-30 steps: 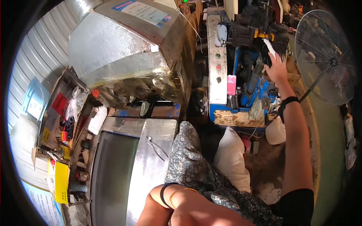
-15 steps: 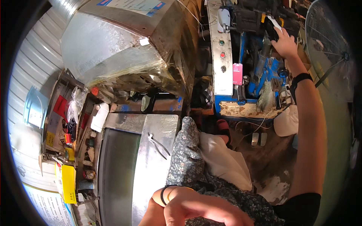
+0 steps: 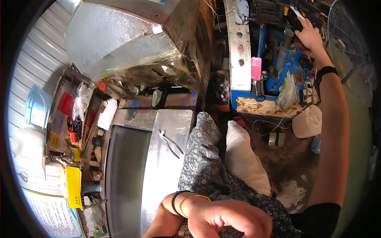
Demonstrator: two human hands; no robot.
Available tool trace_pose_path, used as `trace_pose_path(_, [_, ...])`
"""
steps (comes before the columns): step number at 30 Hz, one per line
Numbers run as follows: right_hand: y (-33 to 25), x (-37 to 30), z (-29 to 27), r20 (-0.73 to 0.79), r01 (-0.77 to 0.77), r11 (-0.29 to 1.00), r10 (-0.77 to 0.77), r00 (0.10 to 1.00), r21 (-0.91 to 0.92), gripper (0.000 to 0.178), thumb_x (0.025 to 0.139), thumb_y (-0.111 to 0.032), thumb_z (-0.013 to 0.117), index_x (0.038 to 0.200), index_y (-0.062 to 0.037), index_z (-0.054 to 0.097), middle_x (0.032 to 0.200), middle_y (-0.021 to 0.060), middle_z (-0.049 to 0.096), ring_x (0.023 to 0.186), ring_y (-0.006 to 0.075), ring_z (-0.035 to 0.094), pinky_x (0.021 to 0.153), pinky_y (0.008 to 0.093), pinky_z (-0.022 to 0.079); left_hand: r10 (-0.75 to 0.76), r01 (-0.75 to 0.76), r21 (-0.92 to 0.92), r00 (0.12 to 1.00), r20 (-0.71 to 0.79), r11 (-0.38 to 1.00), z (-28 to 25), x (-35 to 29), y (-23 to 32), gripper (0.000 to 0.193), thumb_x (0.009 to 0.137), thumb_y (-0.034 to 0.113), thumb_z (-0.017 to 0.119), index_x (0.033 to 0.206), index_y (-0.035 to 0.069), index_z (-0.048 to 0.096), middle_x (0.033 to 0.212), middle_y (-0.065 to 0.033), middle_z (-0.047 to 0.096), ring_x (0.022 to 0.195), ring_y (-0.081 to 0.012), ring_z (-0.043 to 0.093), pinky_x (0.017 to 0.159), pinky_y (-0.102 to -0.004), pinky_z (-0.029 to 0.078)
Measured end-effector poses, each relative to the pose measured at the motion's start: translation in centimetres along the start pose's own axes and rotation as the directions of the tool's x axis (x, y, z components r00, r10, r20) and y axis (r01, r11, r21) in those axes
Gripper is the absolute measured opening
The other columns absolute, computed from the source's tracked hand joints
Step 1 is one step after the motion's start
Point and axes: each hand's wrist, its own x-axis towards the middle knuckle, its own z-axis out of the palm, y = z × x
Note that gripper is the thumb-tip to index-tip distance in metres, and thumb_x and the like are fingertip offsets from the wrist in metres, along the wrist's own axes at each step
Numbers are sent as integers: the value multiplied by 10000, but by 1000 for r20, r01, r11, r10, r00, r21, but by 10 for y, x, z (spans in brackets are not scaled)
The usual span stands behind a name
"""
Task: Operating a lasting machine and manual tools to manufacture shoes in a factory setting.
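Note:
My right hand point(image 3: 310, 36) reaches far out at the upper right, onto a dark machine. Its fingers are spread, and the fingertips lie at a pale flat strip point(image 3: 297, 12) beside black parts; I cannot make out a firm grip. Low in the middle, my left hand point(image 3: 234, 218) is bent over my lap, with a black and a yellow band at the wrist. Its fingertips are hidden, and nothing shows in it. Pliers point(image 3: 171, 143) lie open on the metal plate point(image 3: 158, 180) left of my lap.
A white control panel point(image 3: 239, 51) with buttons and a pink pack point(image 3: 256, 68) stand left of blue machine parts point(image 3: 283, 75). A fan point(image 3: 351, 39) is at the right. Two pedals point(image 3: 276, 139) and a white jug point(image 3: 307, 121) are below; a cluttered shelf box point(image 3: 59, 119) stands left.
The whole view has shifted a little, so the machine and right hand sit higher and farther right. My left hand is bent slightly more; the right stays at the same machine part.

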Motion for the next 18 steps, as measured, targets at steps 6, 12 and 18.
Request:
trace_pose_path(6, [12, 9, 16, 5, 18, 1000, -18, 1000, 5, 687, 880, -445, 575, 1507, -372, 302, 1582, -1, 302, 1255, 482, 458, 1063, 553, 405, -172, 145, -194, 977, -126, 970, 21, -5, 10, 707, 861, 523, 689, 1204, -90, 613, 1161, -242, 609, 928, -324, 643, 770, -394, 543])
trace_pose_path(12, [12, 11, 13, -8, 47, 998, -48, 999, -40, 682, 880, -465, 560, 1506, -354, 315, 1581, 25, 307, 1265, 510, 443, 1074, 541, 392, 95, -95, -6, 995, -11, 995, 19, -12, -9, 701, 860, 516, 679, 1193, -98, 628, 1158, -249, 635, 980, -350, 662, 766, -415, 549])
trace_pose_path(18, [1, 3, -14, 109, -2, 1000, -1, 994, 19, 700, 871, -426, 576, 1511, -299, 323, 1567, 54, 331, 1319, 453, 425, 1094, 496, 375, 70, -74, 142, 997, 38, 987, 17, 1, 23, 534, 911, 406, 675, 1110, -89, 674, 1033, -230, 691, 906, -340, 681, 746, -391, 555])
